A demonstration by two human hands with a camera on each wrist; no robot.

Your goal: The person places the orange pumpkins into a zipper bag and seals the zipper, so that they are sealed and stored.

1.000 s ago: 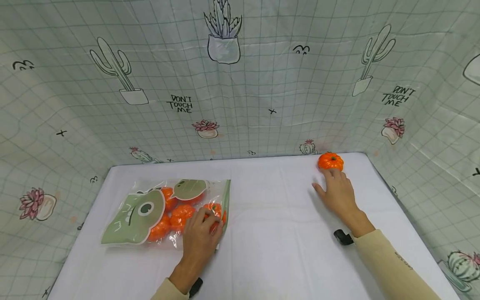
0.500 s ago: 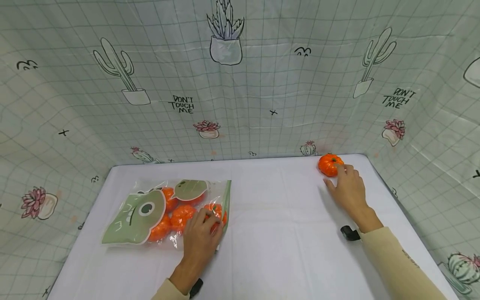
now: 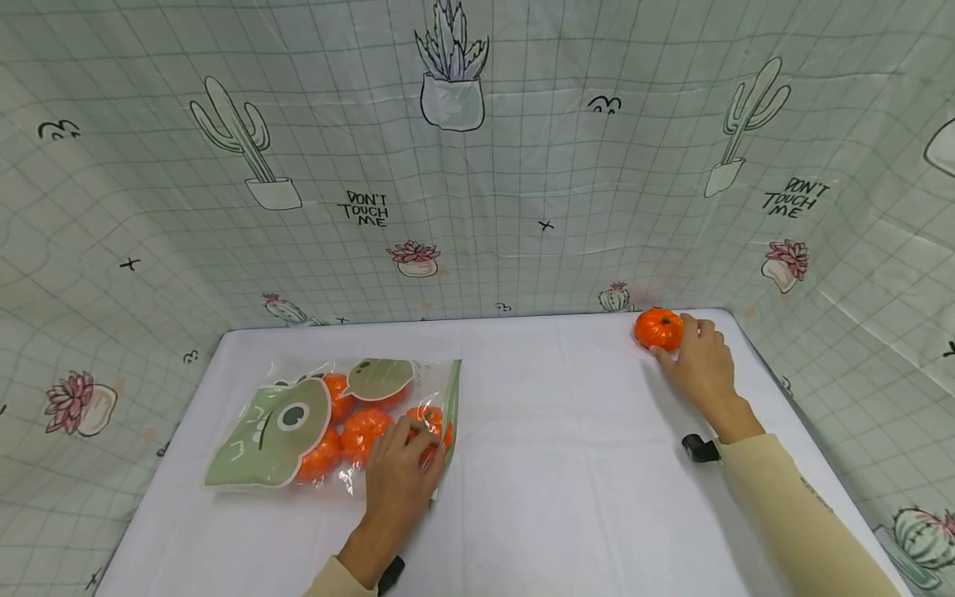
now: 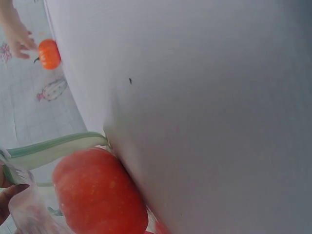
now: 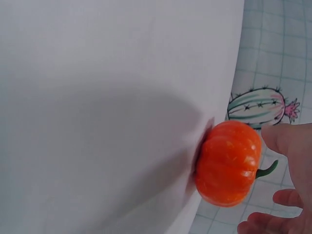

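Fabric [image 3: 477,182]: "DON'T TOUCH ME"; left grip [image 3: 399,479] pinches bag [image 3: 261,448]; right grip [image 3: 701,366] apart, beside pumpkin [image 3: 656,330].

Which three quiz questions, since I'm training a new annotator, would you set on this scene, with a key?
1. Multiple choice: what is the right hand beside?
a) a blue cup
b) an orange pumpkin
c) a metal spoon

2. Fill in: the large cartoon face on the cartoon-print plastic bag is mainly ____ in colour.

3. True or false: the left hand is at the end of the bag nearer to the pumpkin outside it.

Key: 1 b; 2 green; 3 true.
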